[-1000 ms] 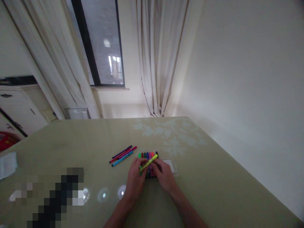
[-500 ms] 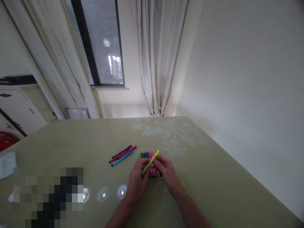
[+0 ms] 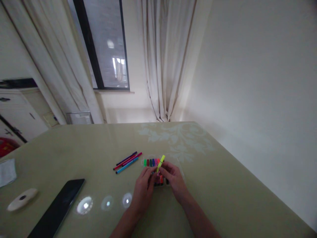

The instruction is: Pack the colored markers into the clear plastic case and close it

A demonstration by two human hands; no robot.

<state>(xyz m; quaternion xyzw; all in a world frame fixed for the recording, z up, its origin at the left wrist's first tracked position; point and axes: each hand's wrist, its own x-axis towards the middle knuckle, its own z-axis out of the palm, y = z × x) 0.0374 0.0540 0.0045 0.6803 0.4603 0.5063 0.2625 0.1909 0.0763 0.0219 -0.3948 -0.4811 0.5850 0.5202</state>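
Yellow marker (image 3: 161, 161): tipped steeper than a second ago, above marker case (image 3: 176, 161); right hand (image 3: 175, 181), thumb and fingers pinching its middle; left hand (image 3: 143, 186), fingers closed about its lower end; loose markers (image 3: 128, 161), on table (image 3: 99, 142), left of case

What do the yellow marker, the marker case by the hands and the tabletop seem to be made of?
Yellow marker: probably plastic, judging by its even, bright colour.
Marker case: likely thin, clear plastic; the greenish surface shows through it.
Tabletop: glossy, perhaps glass or lacquered; it carries round, bright reflections, though shine alone can't settle which.
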